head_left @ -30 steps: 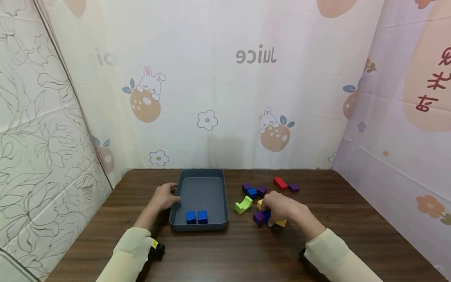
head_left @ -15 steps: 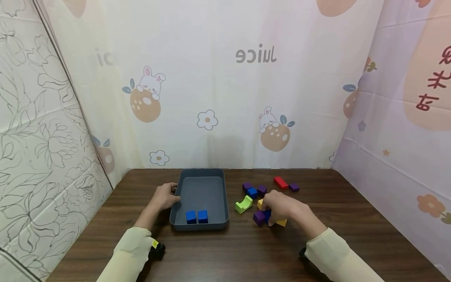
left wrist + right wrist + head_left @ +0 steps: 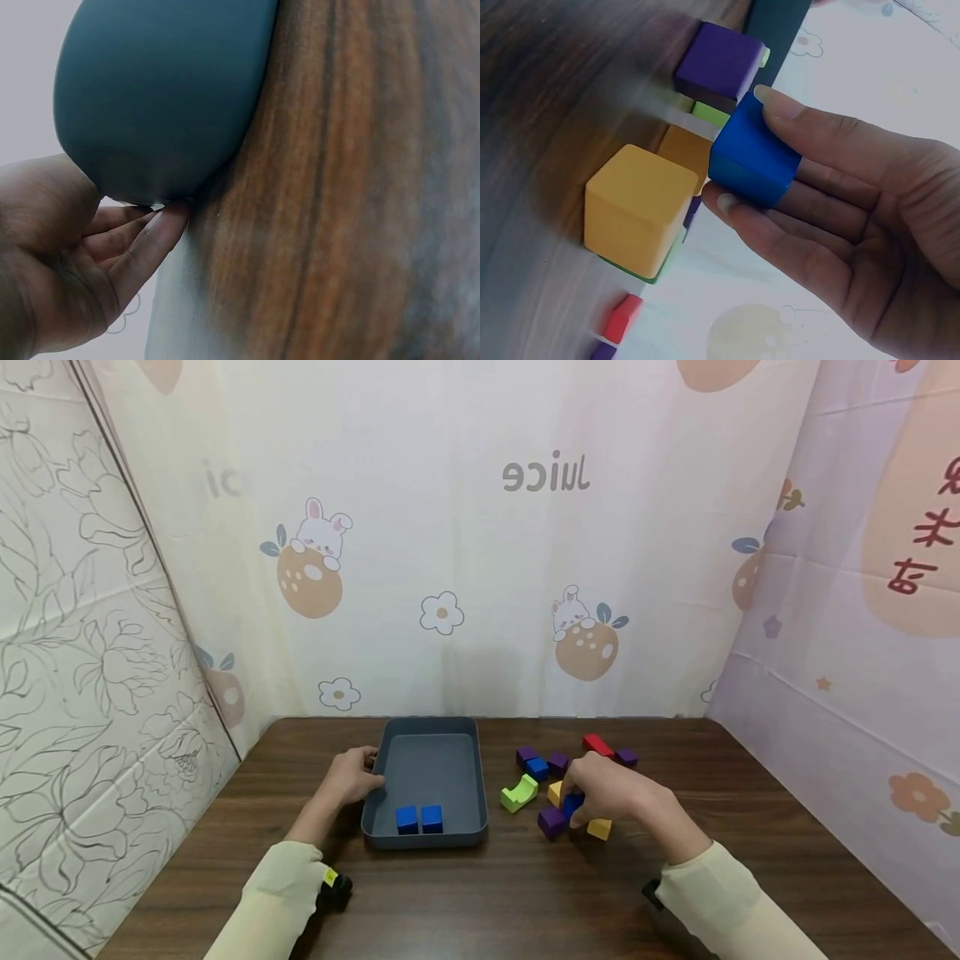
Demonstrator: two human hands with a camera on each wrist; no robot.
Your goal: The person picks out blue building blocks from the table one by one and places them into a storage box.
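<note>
My right hand (image 3: 611, 789) pinches a blue cube (image 3: 754, 157) between thumb and fingers. In the right wrist view the cube is held up beside a yellow block (image 3: 637, 206), with a purple cube (image 3: 720, 64) on its other side. On the left, my left hand (image 3: 352, 777) holds the side of a dark grey tray (image 3: 423, 842), thumb at the rim and fingers along the outer wall. Inside the tray, two blue cubes (image 3: 407, 820) sit side by side at the near end. The left wrist view shows the fingertips right against the tray's wall (image 3: 165, 97).
A light green arch block (image 3: 519, 793) lies between the tray and my right hand. Behind it are purple cubes (image 3: 558, 764) around another blue cube (image 3: 536, 768). Farther right lie a red block (image 3: 597, 745) and a purple block (image 3: 626, 757). A printed curtain (image 3: 480, 568) hangs behind the table.
My right hand has risen slightly with the blue cube, uncovering more of the yellow block beside it. The left hand and the tray have stayed in place.
</note>
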